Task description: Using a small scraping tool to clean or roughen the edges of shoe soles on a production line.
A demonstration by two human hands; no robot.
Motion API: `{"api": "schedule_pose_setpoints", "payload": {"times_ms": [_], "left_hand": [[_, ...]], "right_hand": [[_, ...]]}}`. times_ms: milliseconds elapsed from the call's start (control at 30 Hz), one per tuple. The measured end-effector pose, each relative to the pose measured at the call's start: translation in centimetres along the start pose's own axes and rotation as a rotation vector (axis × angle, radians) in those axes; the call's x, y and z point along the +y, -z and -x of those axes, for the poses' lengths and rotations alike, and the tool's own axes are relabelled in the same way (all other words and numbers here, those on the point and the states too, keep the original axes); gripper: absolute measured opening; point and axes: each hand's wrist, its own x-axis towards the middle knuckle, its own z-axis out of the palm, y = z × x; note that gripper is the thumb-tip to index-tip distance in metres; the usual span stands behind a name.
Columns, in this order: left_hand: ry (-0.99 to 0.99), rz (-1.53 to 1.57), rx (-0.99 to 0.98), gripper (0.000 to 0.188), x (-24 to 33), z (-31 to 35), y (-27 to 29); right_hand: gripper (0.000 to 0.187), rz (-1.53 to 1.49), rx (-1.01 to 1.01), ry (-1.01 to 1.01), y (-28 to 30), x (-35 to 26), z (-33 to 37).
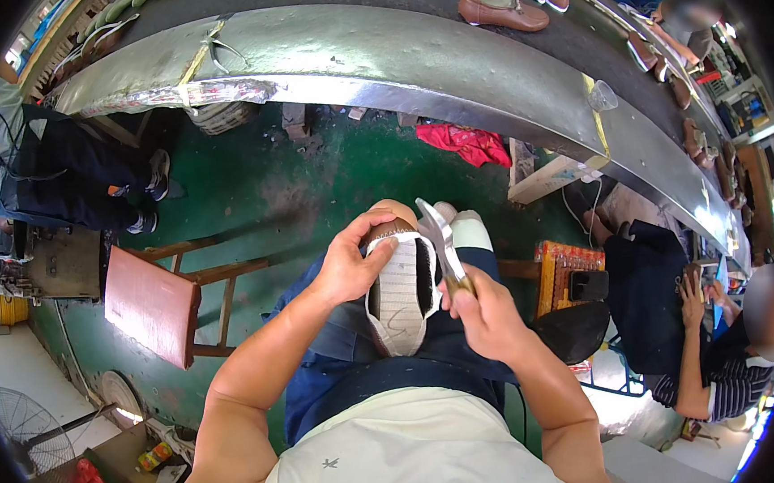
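Over my lap is a shoe [400, 299], its pale, ribbed underside facing up. A white edge runs round it, and brown upper with a row of stitches shows at the far end. My left hand [358, 257] grips that far end, thumb on the underside and fingers over the brown upper. A hammer [442, 240] with a curved silver metal head is in my right hand [482, 311], fingers wrapped round its handle. The metal head stands beside the shoe's right edge; I cannot tell whether it touches. Most of the handle is hidden by the hand.
Ahead runs a long metal-edged bench [301, 45] with a conveyor and brown shoes [503, 9]. A padded stool [152, 303] stands at left, a fan [28, 437] lower left. A red cloth [465, 143] lies under the bench. Other people stand at left and sit at right.
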Motion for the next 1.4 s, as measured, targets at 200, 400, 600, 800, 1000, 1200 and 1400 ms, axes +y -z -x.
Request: {"api": "schedule_pose_setpoints", "payload": {"times_ms": [200, 400, 600, 800, 1000, 1200, 1400], "left_hand": [[0.105, 0.045, -0.066, 0.045, 0.0, -0.1, 1.5], [0.047, -0.129, -0.016, 0.052, -1.1, 1.0, 2.0], [0.325, -0.32, 0.106, 0.049, -0.8, 9.0, -1.6], [0.307, -0.127, 0.027, 0.051, -1.7, 8.0, -3.5], [0.387, 0.112, -0.44, 0.072, -0.2, 4.1, -3.9], [0.69, 0.437, -0.588, 0.079, -2.0, 1.9, -5.5], [0.498, 0.079, -0.592, 0.091, -5.6, 4.0, -8.4]], "right_hand": [[0.033, 0.258, -0.126, -0.05, -0.9, 0.6, -2.9], [0.029, 0.074, -0.142, -0.147, -1.2, 3.1, -2.2], [0.05, 0.095, 0.099, -0.25, -5.4, 9.1, 0.7], [0.032, -0.191, 0.062, -0.427, -6.2, 10.7, 2.9], [0.03, -0.253, 0.079, -0.438, -3.7, 11.1, 5.8], [0.024, -0.326, 0.074, -0.608, 0.7, 10.4, 8.5], [0.035, 0.191, -0.156, -0.618, 5.8, 7.8, 11.8]]}}
